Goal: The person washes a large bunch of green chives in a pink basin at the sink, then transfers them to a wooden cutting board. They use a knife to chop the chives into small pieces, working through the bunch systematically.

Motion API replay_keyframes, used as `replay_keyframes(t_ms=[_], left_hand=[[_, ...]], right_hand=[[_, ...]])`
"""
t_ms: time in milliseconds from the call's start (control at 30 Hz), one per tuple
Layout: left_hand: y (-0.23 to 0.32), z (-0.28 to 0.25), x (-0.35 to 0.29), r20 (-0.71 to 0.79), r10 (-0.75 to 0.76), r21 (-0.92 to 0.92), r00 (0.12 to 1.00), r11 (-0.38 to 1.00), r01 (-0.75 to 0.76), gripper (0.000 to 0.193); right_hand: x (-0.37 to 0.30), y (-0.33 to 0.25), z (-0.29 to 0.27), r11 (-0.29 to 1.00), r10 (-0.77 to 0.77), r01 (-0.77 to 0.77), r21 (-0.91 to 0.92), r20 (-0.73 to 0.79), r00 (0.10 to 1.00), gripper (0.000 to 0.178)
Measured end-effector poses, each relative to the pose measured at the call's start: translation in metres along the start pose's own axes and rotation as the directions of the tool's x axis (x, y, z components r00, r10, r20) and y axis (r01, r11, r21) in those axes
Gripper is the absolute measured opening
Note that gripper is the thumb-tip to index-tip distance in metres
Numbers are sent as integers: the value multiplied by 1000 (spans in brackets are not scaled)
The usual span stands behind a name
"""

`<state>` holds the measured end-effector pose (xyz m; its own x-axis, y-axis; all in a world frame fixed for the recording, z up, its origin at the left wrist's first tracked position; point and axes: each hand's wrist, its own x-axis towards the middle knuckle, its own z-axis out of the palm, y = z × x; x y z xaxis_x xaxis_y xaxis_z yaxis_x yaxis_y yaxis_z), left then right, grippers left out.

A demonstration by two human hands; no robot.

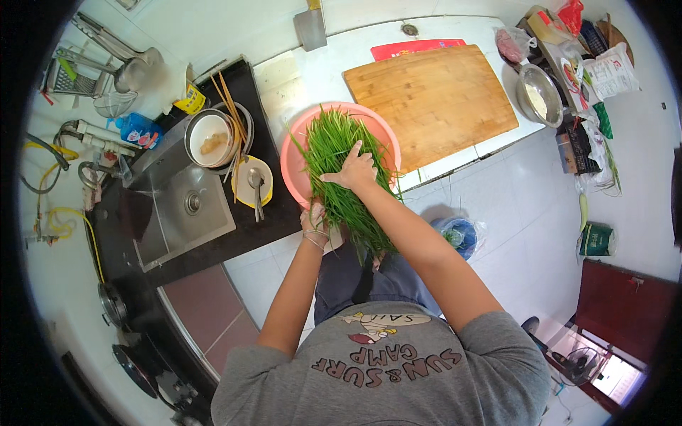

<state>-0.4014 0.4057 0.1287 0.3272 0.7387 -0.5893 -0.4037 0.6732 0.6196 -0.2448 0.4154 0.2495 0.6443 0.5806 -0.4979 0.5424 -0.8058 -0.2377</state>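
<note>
A pink basin (293,174) stands at the corner where the dark sink counter meets the white counter. A large heap of long green chives (334,145) fills it and hangs over its near rim toward my body. On top of the chives lies my right hand (353,170), palm down, with thumb and fingers spread. My left hand (313,217) is closed at the basin's near left rim; part of its fingers is hidden. Right of the basin is a wooden cutting board (440,99), with nothing lying on it.
At left are a steel sink (188,206), stacked bowls (206,138) with chopsticks (231,106), and a yellow-rimmed bowl (250,174) with spoons. A steel bowl of white flour-like contents (538,99) sits at far right. A bagged blue bin (458,238) stands on the floor.
</note>
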Motion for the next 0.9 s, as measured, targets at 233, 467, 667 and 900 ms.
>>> replay_keyframes(t_ms=[233,467,667,900], left_hand=[[20,0,8,-172,97,237,980,970,-54,55],[64,46,-64,101,683,979,724,60,-193,47],[72,121,-19,334,487,941,807,-216,-260,67],[55,218,2,-236,236,904,943,-302,302,119]], right_hand=[[10,12,-7,957,-261,254,140,37,965,126],[3,73,-30,752,-579,607,257,-184,795,86],[-7,117,-52,707,-474,495,506,-181,862,57],[0,172,-44,676,-345,471,567,-322,882,53]])
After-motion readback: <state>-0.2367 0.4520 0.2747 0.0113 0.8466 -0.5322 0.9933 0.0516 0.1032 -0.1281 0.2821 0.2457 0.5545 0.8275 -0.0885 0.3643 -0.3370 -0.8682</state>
